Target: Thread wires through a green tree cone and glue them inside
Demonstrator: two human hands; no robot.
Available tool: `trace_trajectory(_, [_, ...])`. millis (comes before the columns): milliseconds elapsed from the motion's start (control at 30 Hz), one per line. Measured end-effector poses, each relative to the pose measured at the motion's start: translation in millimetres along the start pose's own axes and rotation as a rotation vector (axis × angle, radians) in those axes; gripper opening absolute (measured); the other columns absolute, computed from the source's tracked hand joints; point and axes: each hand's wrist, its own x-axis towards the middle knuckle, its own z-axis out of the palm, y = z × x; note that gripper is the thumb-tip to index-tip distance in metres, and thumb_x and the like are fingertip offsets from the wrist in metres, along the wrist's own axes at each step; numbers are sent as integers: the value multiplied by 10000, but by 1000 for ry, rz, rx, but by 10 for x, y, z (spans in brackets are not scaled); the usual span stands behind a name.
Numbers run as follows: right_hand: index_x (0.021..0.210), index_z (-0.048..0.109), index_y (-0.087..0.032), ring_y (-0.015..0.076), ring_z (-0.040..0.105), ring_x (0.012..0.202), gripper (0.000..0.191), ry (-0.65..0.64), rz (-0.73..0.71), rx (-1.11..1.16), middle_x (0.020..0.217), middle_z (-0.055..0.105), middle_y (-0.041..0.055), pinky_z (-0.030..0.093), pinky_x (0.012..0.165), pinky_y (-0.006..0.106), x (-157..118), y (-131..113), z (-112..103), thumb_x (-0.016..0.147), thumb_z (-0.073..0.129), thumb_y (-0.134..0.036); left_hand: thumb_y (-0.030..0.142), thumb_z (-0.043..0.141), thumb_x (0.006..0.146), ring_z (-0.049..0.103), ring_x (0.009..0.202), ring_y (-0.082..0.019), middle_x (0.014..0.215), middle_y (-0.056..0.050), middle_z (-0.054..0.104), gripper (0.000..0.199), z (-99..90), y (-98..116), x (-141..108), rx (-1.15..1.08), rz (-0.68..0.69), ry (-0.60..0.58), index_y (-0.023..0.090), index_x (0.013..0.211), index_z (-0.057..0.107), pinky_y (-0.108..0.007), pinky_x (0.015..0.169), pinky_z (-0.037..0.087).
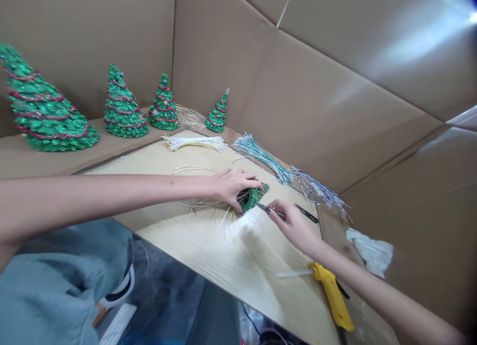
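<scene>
A small green tree (250,200) lies tipped over above the middle of the table, its hollow base turned toward the camera. My left hand (234,186) grips it by the base, thumb below and fingers on top. Thin pale wires (201,203) spread out by the base and pass under my left hand. My right hand (288,221) is closed around a slim dark tool (263,206), probably tweezers, whose tip reaches the edge of the tree's base. Whether the tip touches a wire cannot be made out.
Several green trees (124,109) stand along the back ledge. Wire bundles, white (196,143), green (264,156) and grey (322,188), lie behind my hands. A yellow glue gun (335,298) lies by my right forearm, with a white cloth (371,250) beyond. Cardboard walls (316,102) enclose the table (208,241).
</scene>
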Motion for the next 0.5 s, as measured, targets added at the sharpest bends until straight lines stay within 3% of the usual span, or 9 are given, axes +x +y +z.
trace_trajectory(100, [994, 575, -140, 183, 530, 766, 155, 79, -171, -307, 925, 595, 96, 347, 606, 280, -41, 12, -13, 961, 455, -232, 612, 829, 632, 615, 1099, -323, 1298, -83, 615, 886, 1, -34, 0, -19, 4, 6, 276, 1382, 498, -364, 835, 449])
trace_trajectory(267, [1019, 608, -123, 185, 524, 706, 246, 58, -302, -583, 947, 616, 135, 281, 525, 301, 61, 68, -50, 1022, 396, -248, 602, 828, 630, 633, 1095, -302, 1276, -74, 629, 876, -21, -47, 0, -59, -30, 7, 262, 1371, 508, -325, 782, 453])
trace_trajectory(367, [911, 605, -139, 168, 472, 632, 256, 64, -273, -524, 848, 591, 104, 226, 517, 313, 115, 43, -46, 1016, 391, -231, 579, 833, 632, 629, 1107, -302, 1273, -77, 628, 861, -26, -49, -4, -80, -46, 11, 252, 1362, 515, -323, 794, 458])
trace_trajectory(500, [765, 542, -179, 129, 384, 568, 212, 69, -123, -209, 712, 488, 18, 204, 533, 290, 173, -15, -6, 958, 469, -222, 578, 830, 638, 628, 1101, -301, 1269, -78, 630, 853, 5, -73, -17, -86, -51, 37, 252, 1360, 513, -330, 827, 457])
